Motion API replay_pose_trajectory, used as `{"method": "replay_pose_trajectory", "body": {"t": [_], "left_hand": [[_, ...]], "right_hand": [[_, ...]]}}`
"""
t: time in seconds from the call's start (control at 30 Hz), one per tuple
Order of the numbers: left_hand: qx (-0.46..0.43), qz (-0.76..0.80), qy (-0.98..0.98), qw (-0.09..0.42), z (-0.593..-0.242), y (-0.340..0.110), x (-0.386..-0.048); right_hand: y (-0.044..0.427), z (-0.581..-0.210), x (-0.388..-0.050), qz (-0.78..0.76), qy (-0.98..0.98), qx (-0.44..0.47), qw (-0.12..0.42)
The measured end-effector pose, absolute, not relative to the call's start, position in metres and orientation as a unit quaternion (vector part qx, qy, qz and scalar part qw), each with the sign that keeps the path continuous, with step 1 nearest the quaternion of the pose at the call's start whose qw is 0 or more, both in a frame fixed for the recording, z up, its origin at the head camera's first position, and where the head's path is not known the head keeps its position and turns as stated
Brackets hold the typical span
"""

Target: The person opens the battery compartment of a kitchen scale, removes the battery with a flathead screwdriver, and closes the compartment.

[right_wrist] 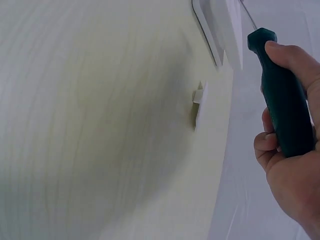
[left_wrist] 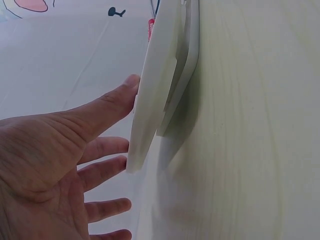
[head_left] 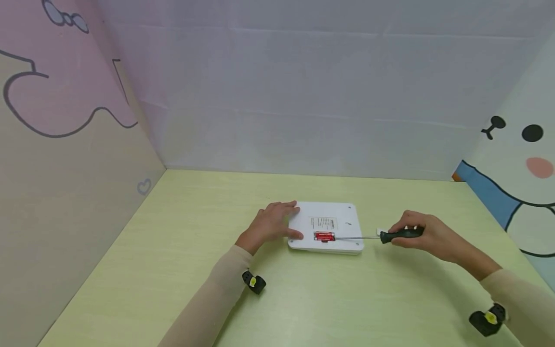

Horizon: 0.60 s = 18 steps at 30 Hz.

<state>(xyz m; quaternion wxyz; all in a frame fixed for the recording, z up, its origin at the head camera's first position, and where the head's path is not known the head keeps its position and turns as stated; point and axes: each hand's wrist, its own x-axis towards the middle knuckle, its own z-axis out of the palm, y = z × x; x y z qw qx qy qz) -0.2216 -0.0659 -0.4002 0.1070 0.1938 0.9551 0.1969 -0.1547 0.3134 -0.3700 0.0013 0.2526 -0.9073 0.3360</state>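
Observation:
A white flat device (head_left: 325, 210), which looks like a calculator lying back side up, has a printed label and an uncovered battery slot. Red batteries (head_left: 324, 236) sit in that slot. My left hand (head_left: 275, 222) rests on the device's left side, thumb and fingertips touching it with the fingers spread and fairly straight. In my right hand (head_left: 418, 233) I grip the dark green handle of a screwdriver (right_wrist: 285, 100). The thin metal shaft points left, its tip at the right end of the batteries; exact contact is too small to tell.
A small white plastic piece (right_wrist: 200, 106), apparently the battery cover, lies on the table (head_left: 243, 193) right of the device, partly behind the screwdriver in the head view. A pale wall (head_left: 303, 96) stands at the back, with printed panels (head_left: 65, 168) on both sides.

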Motion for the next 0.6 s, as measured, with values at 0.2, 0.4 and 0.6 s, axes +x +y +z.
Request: {"method": "replay_pose_trajectory", "body": {"t": [0.2, 0.4, 0.6], "left_hand": [[0.192, 0.2, 0.955, 0.107, -0.4011, -0.0663, -0.2216], [0.193, 0.192, 0.956, 0.105, -0.4012, -0.0658, -0.2221], [0.196, 0.197, 0.955, 0.106, -0.4016, -0.0663, -0.2228]], "right_hand": [[0.3151, -0.3764, -0.1539, 0.343, -0.908, 0.241, -0.002], [0.3153, -0.3748, -0.1549, 0.346, -0.907, 0.242, -0.002], [0.3157, -0.3718, -0.1556, 0.336, -0.912, 0.236, -0.005]]}}
